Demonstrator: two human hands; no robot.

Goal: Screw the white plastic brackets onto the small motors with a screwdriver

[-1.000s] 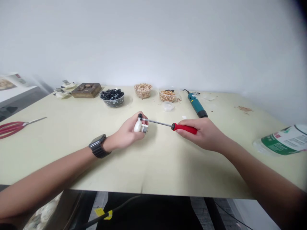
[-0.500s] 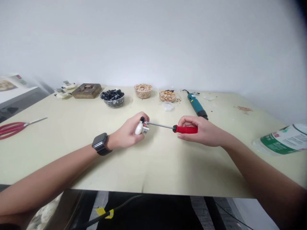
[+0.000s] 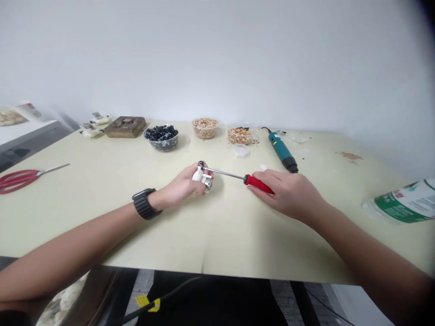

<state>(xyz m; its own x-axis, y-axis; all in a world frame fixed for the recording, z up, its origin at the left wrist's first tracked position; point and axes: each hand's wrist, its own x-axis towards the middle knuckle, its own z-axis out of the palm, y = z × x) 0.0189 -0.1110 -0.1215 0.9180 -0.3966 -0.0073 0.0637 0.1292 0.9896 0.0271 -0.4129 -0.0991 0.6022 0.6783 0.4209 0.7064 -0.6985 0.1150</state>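
Observation:
My left hand [image 3: 186, 186], with a dark watch on its wrist, is closed around a small white part [image 3: 199, 174]. A black piece [image 3: 201, 164] sits at the top of that part, and a grey metal-looking bit shows on its right side. My right hand [image 3: 288, 192] grips the red handle of a screwdriver [image 3: 258, 183]. The shaft runs left and slightly up, its tip at or very near the black piece; exact contact is too small to tell.
Behind the hands stand bowls of black pieces [image 3: 161, 138], pale bits [image 3: 205, 128] and orange-brown bits [image 3: 239, 135]. A teal power tool [image 3: 281, 150] lies right of them, a brown block [image 3: 125, 127] left. Red scissors [image 3: 23, 179] and a bottle [image 3: 404, 202] flank the table.
My right hand has rolled over the handle, its back now turned up, and the handle slants more downward to the right. The white part has turned in my left hand, showing more of its metal-looking side.

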